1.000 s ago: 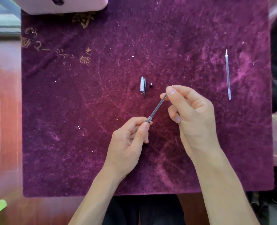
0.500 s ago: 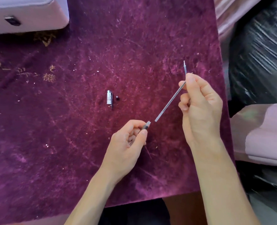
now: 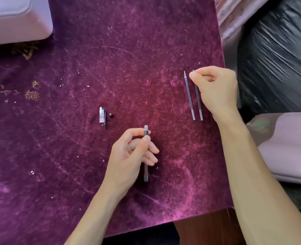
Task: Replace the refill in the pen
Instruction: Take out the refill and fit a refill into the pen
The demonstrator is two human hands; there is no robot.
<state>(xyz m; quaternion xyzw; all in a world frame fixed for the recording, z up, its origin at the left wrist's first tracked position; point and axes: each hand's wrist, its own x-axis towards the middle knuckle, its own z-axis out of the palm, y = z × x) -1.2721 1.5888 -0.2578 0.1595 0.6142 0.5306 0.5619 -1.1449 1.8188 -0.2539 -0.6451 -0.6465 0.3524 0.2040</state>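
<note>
My left hand [image 3: 128,156] grips the clear pen barrel [image 3: 145,171] upright near its dark grip section, its threaded end pointing away from me. At the cloth's right side my right hand [image 3: 215,85] pinches the tip end of a thin refill [image 3: 198,105], which lies along the purple cloth. A second refill [image 3: 189,98] lies parallel just left of it, untouched. The clear pen cap [image 3: 102,115] and a tiny dark tip piece [image 3: 110,114] lie on the cloth to the left of the barrel.
A purple velvet cloth [image 3: 75,156] covers the table. A pale box [image 3: 17,20] sits at the far left corner. A black plastic bag [image 3: 278,50] and pale cushions [image 3: 287,147] lie beyond the right edge. Gold lettering [image 3: 31,94] marks the cloth.
My right hand pulled the refill fully out of the barrel and carried it right, down beside the other refill. My left hand turned the barrel upright. The camera view shifted right.
</note>
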